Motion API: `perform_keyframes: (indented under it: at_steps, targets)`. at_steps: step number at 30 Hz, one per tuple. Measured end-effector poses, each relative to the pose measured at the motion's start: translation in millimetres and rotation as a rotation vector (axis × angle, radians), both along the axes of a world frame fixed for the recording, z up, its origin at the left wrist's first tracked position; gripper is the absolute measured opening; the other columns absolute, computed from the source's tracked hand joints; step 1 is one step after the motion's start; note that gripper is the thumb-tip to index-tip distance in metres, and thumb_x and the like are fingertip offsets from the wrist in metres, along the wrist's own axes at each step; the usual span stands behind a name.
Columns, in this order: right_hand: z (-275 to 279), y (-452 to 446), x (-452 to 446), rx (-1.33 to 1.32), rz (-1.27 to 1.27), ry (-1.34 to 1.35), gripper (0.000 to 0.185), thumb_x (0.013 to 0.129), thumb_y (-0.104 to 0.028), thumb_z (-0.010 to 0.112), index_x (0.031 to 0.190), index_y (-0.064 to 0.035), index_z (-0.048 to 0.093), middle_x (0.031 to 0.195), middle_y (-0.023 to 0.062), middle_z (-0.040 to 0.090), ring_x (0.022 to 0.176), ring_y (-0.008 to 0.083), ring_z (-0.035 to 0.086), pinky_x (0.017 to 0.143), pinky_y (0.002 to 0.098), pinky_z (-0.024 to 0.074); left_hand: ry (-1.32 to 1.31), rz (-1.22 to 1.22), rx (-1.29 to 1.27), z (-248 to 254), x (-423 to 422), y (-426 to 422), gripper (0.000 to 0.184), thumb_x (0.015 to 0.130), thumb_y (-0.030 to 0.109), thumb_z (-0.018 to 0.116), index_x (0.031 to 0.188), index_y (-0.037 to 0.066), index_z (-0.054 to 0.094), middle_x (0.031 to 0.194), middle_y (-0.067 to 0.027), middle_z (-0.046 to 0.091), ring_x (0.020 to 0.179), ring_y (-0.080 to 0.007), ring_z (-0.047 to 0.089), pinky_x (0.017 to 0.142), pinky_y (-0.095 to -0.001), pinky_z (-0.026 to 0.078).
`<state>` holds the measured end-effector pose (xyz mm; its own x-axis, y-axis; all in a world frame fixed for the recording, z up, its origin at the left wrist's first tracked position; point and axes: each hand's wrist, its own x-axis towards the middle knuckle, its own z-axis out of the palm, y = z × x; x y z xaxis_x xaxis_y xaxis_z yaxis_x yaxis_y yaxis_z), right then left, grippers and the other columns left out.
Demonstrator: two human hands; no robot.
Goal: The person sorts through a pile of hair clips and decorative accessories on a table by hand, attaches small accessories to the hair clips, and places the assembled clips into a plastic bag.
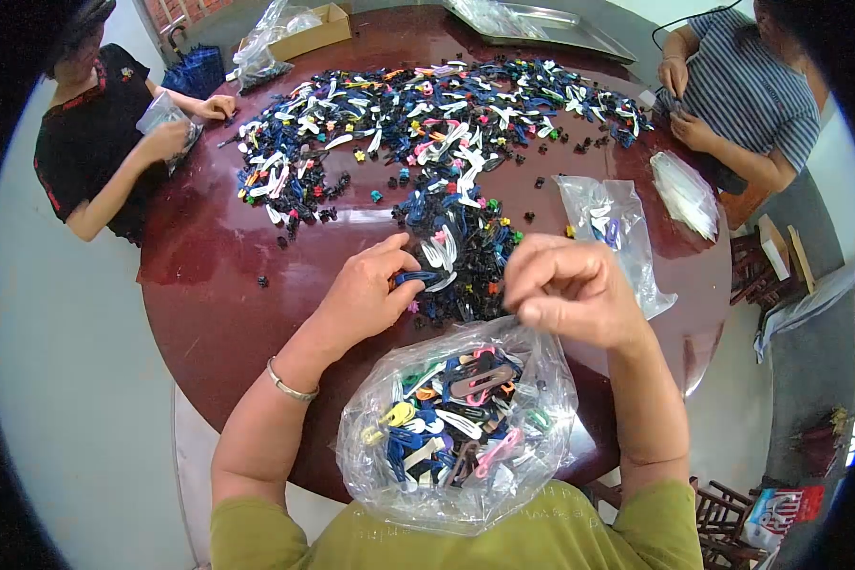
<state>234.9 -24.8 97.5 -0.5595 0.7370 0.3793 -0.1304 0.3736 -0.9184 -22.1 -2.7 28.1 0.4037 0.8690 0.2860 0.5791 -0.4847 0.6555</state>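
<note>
My left hand is closed at the fingertips on a dark blue hair clip, at the near end of the heap. White hair clips lie just beyond those fingertips. My right hand hovers to the right of the heap with its fingers curled to the thumb; what they hold, if anything, is hidden. Below both hands, a clear plastic bag full of mixed hair clips rests against my front. Small dark claw clips and coloured clips lie between my hands.
A large heap of hair clips spreads over the round table. To the right lie a plastic bag with a few clips and a stack of clear sleeves. A metal tray and cardboard box stand at the back. Two people sit opposite, handling small items.
</note>
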Motion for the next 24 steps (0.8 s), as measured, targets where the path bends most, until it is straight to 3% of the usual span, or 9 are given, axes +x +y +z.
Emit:
perform_keyframes:
  at_steps: [5,8,9,12,13,18,20,23,24]
  targets:
    - [-26.8,15.0,-10.0,-0.048,-0.375,-0.306,0.012,0.077,-0.01,0.073,0.084,-0.0014,0.068,0.075,0.0011,0.058,0.063,0.0057,0.05,0.056,0.0221,0.0403,0.005,-0.002,0.049,-2.3,1.5,-0.7,0.025,0.072,0.008,0.07,0.095,0.0,0.064,0.122,-0.0282,0.054,0.109,-0.0375,0.058,0.083,-0.0365,0.05]
    - [-56.1,28.0,-13.5,0.014,-0.322,-0.29,0.013,0.076,-0.01,0.073,0.086,-0.0019,0.069,0.073,0.0019,0.058,0.061,0.0071,0.05,0.056,0.0233,0.0412,-0.021,-0.018,0.089,-1.0,4.4,-1.6,0.025,0.073,0.009,0.07,0.096,0.0,0.064,0.122,-0.0269,0.055,0.113,-0.0367,0.056,0.087,-0.0378,0.049]
    - [-60.4,33.9,-19.8,0.238,-0.295,-0.285,0.014,0.075,-0.01,0.074,0.086,-0.0036,0.07,0.071,0.0032,0.058,0.059,0.009,0.05,0.055,0.0237,0.0418,-0.034,-0.02,0.092,0.2,6.2,-2.5,0.025,0.073,0.009,0.07,0.096,0.0,0.064,0.122,-0.0263,0.055,0.115,-0.0364,0.055,0.089,-0.0383,0.048]
    - [-57.1,28.8,-24.8,0.139,-0.31,-0.375,0.015,0.073,-0.01,0.075,0.086,-0.0051,0.07,0.071,0.0042,0.058,0.061,0.0109,0.054,0.057,0.0253,0.0433,-0.023,-0.07,0.162,0.4,9.5,-2.4,0.023,0.075,0.009,0.07,0.096,0.001,0.064,0.123,-0.0233,0.056,0.119,-0.0358,0.052,0.097,-0.0403,0.043]
    - [-57.9,29.0,-25.5,0.165,-0.308,-0.417,0.016,0.072,-0.011,0.075,0.087,-0.0071,0.071,0.073,0.0052,0.06,0.064,0.0156,0.058,0.059,0.0288,0.046,-0.025,-0.092,0.162,0.9,11.1,-2.9,0.022,0.076,0.009,0.069,0.096,0.001,0.064,0.123,-0.0224,0.056,0.119,-0.0357,0.052,0.099,-0.0407,0.041]
    - [-71.1,28.8,-27.8,0.407,-0.326,-0.458,0.015,0.073,-0.009,0.075,0.088,-0.0071,0.071,0.074,0.0049,0.06,0.063,0.0147,0.057,0.057,0.0268,0.0446,-0.013,-0.162,0.179,-3.2,12.2,-2.5,0.019,0.078,0.01,0.067,0.094,0.001,0.065,0.121,-0.0196,0.058,0.117,-0.0353,0.053,0.102,-0.0428,0.038]
    - [-66.5,27.5,-28.2,0.403,-0.347,-0.477,0.012,0.075,-0.008,0.073,0.086,-0.0052,0.071,0.074,0.005,0.061,0.064,0.0134,0.057,0.056,0.0265,0.0445,-0.002,-0.1,0.225,-1.1,13.9,-3.1,0.018,0.08,0.01,0.066,0.094,0.0,0.065,0.117,-0.0198,0.06,0.113,-0.0351,0.055,0.099,-0.0407,0.041]
    - [-59.2,29.5,-23.5,0.141,-0.442,-0.371,0.011,0.076,-0.011,0.07,0.084,-0.0025,0.068,0.072,0.0067,0.062,0.065,0.0156,0.059,0.058,0.0285,0.0459,-0.08,0.025,0.17,9.1,10.9,-3.6,0.018,0.082,0.012,0.063,0.093,-0.002,0.063,0.108,-0.0193,0.062,0.1,-0.0347,0.059,0.089,-0.0396,0.045]
    - [-57.5,31.9,-19.6,0.08,-0.451,-0.305,0.01,0.079,-0.01,0.068,0.081,0.0,0.068,0.071,0.0037,0.062,0.065,0.0098,0.056,0.056,0.0251,0.0433,-0.123,0.073,0.132,12.0,8.4,-2.4,0.018,0.083,0.013,0.062,0.093,-0.002,0.063,0.104,-0.0191,0.062,0.095,-0.0346,0.06,0.085,-0.0396,0.047]
